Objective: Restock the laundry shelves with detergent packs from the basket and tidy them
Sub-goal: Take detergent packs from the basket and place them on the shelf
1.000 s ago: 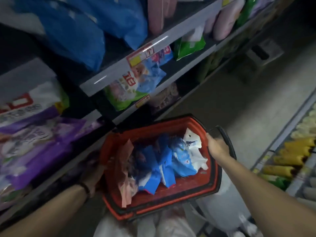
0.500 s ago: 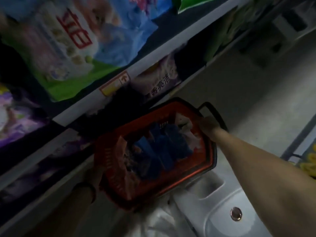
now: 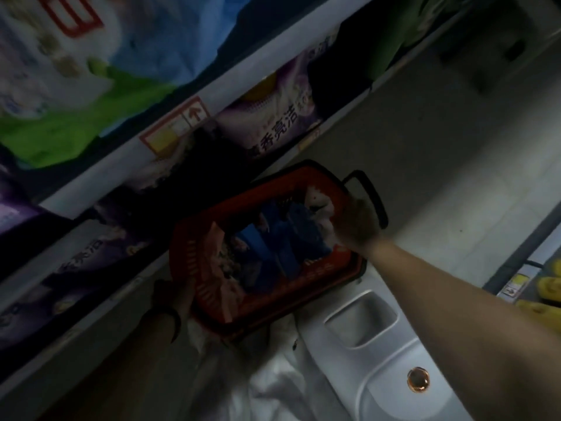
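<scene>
Red plastic shopping basket [image 3: 315, 276] with a black loop handle [image 3: 368, 192] sits low in the dim, blurred head view, tilted and held between both arms. Inside it stand blue detergent packs [image 3: 291, 238], with a pinkish pack [image 3: 218, 247] toward its left end and a white pack [image 3: 318, 203] at its right end. The right hand [image 3: 355, 226] lies over the basket's right rim just beside the handle, fingers curled down over the edge. The left hand [image 3: 173, 294], a dark band [image 3: 176, 319] on its wrist, is against the basket's left end; its fingers are lost in shadow, so their hold cannot be told. Above the basket runs a white shelf edge [image 3: 243, 71] bearing a price label [image 3: 176, 129], with a purple detergent bag [image 3: 273, 117] under it and a green-and-blue bag [image 3: 91, 80] on top.
</scene>
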`<state>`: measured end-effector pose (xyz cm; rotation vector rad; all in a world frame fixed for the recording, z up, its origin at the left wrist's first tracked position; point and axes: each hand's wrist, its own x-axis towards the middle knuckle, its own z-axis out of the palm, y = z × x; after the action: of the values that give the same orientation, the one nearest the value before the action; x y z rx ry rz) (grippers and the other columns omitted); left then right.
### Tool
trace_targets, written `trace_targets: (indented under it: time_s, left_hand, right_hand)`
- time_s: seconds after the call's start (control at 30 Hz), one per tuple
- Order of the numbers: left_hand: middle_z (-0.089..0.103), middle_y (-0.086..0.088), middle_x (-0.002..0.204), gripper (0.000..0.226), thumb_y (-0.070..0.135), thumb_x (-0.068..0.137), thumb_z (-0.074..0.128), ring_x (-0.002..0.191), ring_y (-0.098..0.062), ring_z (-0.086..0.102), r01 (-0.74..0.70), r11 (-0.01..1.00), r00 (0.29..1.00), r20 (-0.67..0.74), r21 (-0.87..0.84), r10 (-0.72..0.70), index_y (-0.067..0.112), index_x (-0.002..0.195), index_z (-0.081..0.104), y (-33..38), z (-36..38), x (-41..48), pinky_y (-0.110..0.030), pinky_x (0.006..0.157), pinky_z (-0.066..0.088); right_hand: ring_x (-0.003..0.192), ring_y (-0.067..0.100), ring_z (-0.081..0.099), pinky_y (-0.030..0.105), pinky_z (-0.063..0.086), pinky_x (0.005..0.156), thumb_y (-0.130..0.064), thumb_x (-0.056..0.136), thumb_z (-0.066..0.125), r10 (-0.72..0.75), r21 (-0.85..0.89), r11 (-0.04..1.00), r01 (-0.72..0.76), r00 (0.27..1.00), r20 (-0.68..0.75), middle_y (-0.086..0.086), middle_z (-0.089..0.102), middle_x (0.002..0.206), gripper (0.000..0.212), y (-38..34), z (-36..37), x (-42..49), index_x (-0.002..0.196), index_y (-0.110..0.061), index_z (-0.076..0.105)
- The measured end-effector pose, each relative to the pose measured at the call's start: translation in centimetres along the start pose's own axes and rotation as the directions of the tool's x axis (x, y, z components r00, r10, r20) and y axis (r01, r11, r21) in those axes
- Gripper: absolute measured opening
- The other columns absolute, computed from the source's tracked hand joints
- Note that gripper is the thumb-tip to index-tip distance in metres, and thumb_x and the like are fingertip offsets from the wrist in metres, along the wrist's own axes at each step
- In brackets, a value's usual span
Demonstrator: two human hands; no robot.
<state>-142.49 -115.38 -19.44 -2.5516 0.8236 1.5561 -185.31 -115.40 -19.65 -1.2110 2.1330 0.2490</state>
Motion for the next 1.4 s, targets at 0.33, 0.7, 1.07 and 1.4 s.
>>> trace_targets:
  time_s: [0.33, 0.7, 1.07, 1.4]
  left_hand:
    - [0.029, -0.004, 0.168, 0.080, 0.038, 0.093, 0.046, 0.144, -0.035, 0.044, -0.704, 0.566, 0.709, 0.445, 0.428, 0.547, 0.026, 0.166, 0.015, 9.7, -7.2, -19.7, -0.051, 0.116, 0.042]
    - [0.071, -0.012, 0.104, 0.030, 0.037, 0.101, 0.056, 0.097, -0.031, 0.068, -0.807, 0.230, 0.546, 0.539, 0.544, 0.642, 0.010, 0.101, 0.068, 16.4, -19.5, -40.6, -0.033, 0.077, 0.052]
    - [0.068, -0.004, 0.111, 0.012, 0.036, 0.096, 0.055, 0.091, -0.021, 0.062, -0.781, 0.108, 0.447, 0.429, 0.616, 0.785, 0.027, 0.095, 0.062, 21.8, -23.5, -46.2, -0.036, 0.083, 0.055]
    - [0.069, -0.002, 0.116, 0.037, 0.053, 0.099, 0.049, 0.097, -0.024, 0.066, -0.680, 0.338, 0.590, 0.213, 0.650, 0.779, 0.025, 0.116, 0.067, 24.5, -21.2, -42.5, -0.033, 0.072, 0.048]
  right_hand:
    - [0.114, 0.033, 0.066, 0.029, 0.051, 0.091, -0.043, 0.097, 0.047, -0.151, -0.001, 0.988, 0.154, 0.967, 0.205, 0.012, 0.069, 0.122, 0.051, -12.4, -12.2, -21.3, 0.130, -0.009, 0.065]
    - [0.118, 0.039, 0.060, 0.048, 0.054, 0.095, -0.050, 0.096, 0.052, -0.330, -0.062, 0.942, 0.330, 0.944, 0.014, 0.016, 0.064, 0.123, 0.042, -22.6, -26.9, -39.7, 0.118, -0.015, 0.060]
    - [0.118, 0.036, 0.060, 0.046, 0.052, 0.091, -0.040, 0.101, 0.055, -0.401, -0.105, 0.916, 0.388, 0.904, -0.147, 0.014, 0.062, 0.126, 0.034, -25.9, -34.0, -42.7, 0.122, -0.013, 0.061]
    - [0.120, 0.039, 0.063, 0.044, 0.055, 0.097, -0.050, 0.095, 0.039, -0.541, -0.272, 0.798, 0.537, 0.838, 0.066, 0.016, 0.064, 0.131, 0.055, -26.6, -38.4, -34.5, 0.131, -0.014, 0.061]
